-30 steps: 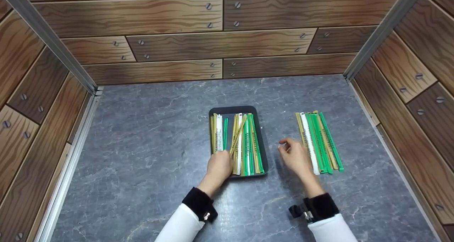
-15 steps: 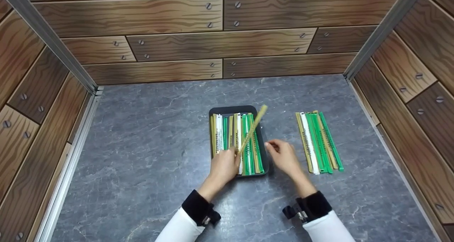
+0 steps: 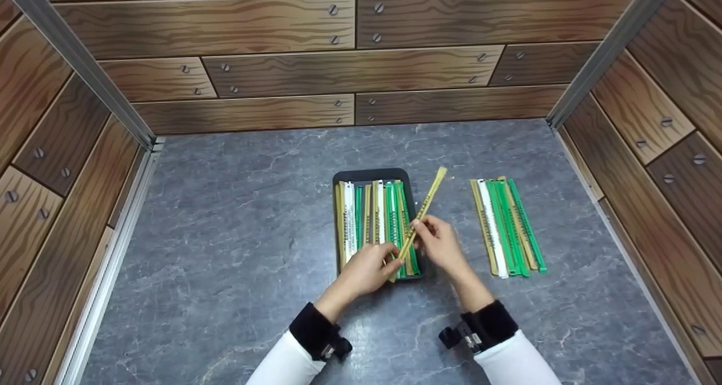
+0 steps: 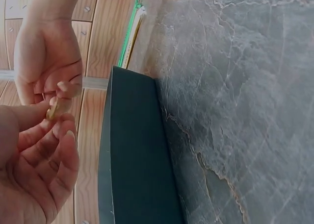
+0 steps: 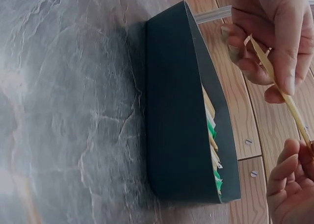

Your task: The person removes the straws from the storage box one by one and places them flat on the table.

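A slim gold stick packet with dark print is held at a slant above the right side of a black tray. My left hand pinches it near its lower end, between thumb and fingers. Farther up, my right hand pinches its middle, as the right wrist view also shows, where the packet runs from hand to hand. Gold, white and green stick packets lie lengthwise in the tray; my left hand hides some of their near ends.
To the right of the tray, a row of similar gold, white and green packets lies on the grey marbled table. Wood-patterned walls stand at the back and both sides.
My left hand has lifted the gold packet out of the tray and moved it rightward. My right hand has come left from beside the table row and taken hold of it too.
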`<state>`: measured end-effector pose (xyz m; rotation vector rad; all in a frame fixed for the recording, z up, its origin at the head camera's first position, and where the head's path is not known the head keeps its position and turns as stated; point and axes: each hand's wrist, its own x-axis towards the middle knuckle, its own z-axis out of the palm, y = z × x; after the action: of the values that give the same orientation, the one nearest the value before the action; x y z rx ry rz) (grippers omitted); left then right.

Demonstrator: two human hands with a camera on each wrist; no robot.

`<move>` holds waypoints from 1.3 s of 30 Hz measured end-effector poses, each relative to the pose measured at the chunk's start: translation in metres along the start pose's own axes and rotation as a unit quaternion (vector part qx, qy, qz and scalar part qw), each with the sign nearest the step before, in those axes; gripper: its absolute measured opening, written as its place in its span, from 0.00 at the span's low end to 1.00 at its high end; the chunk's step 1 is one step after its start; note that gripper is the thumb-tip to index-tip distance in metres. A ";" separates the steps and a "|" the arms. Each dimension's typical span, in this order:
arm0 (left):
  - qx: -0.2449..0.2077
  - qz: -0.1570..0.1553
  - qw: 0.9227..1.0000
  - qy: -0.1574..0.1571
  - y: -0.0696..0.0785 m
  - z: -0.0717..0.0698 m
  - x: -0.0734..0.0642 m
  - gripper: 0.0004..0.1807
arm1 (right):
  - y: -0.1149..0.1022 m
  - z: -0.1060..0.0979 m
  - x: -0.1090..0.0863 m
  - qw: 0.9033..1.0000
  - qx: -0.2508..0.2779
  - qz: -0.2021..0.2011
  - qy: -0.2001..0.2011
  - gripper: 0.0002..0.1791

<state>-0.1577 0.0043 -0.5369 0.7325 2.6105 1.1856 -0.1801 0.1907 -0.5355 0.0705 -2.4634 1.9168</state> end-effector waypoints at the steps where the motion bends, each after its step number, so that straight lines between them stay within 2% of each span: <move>1: 0.007 -0.002 1.000 0.002 -0.001 0.000 0.000 0.08 | -0.001 -0.001 0.000 1.000 0.010 0.006 0.000 0.12; 4: 0.021 -0.018 0.999 0.017 -0.003 0.001 0.000 0.13 | -0.002 -0.007 0.000 0.999 0.034 0.022 0.007 0.11; 7: 0.023 -0.033 0.999 0.032 -0.008 0.002 -0.001 0.16 | 0.001 -0.018 0.000 0.999 0.033 0.023 0.028 0.11; 12: 0.049 -0.047 0.996 0.056 -0.017 0.003 -0.003 0.14 | 0.008 -0.044 -0.005 0.996 -0.060 0.001 0.067 0.12; 15: 0.064 -0.058 0.994 0.067 -0.022 0.002 -0.004 0.13 | 0.016 -0.060 -0.007 0.987 -0.128 0.000 0.093 0.12; 18: 0.063 -0.068 0.993 0.070 -0.027 0.000 -0.005 0.13 | 0.026 -0.076 -0.006 0.978 -0.166 0.012 0.124 0.13; 21: 0.060 -0.070 0.993 0.076 -0.030 -0.001 -0.006 0.12 | 0.028 -0.091 -0.007 0.969 -0.188 0.034 0.155 0.14; 26: 0.058 -0.080 0.992 0.075 -0.034 -0.004 -0.006 0.12 | 0.033 -0.110 -0.008 0.953 -0.227 0.078 0.186 0.18; 30: 0.055 -0.088 0.992 0.073 -0.035 -0.005 -0.006 0.12 | 0.042 -0.120 -0.008 0.941 -0.255 0.110 0.195 0.22; 36: 0.046 -0.089 0.992 0.074 -0.036 -0.005 -0.007 0.13 | 0.056 -0.126 -0.008 0.918 -0.307 0.135 0.210 0.19; 39: 0.044 -0.092 0.992 0.075 -0.037 -0.004 -0.007 0.13 | 0.060 -0.126 -0.006 0.912 -0.319 0.147 0.209 0.19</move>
<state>-0.1662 -0.0226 -0.5618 0.4207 2.7963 1.1178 -0.1783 0.3279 -0.5631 -0.6757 -2.7260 0.9344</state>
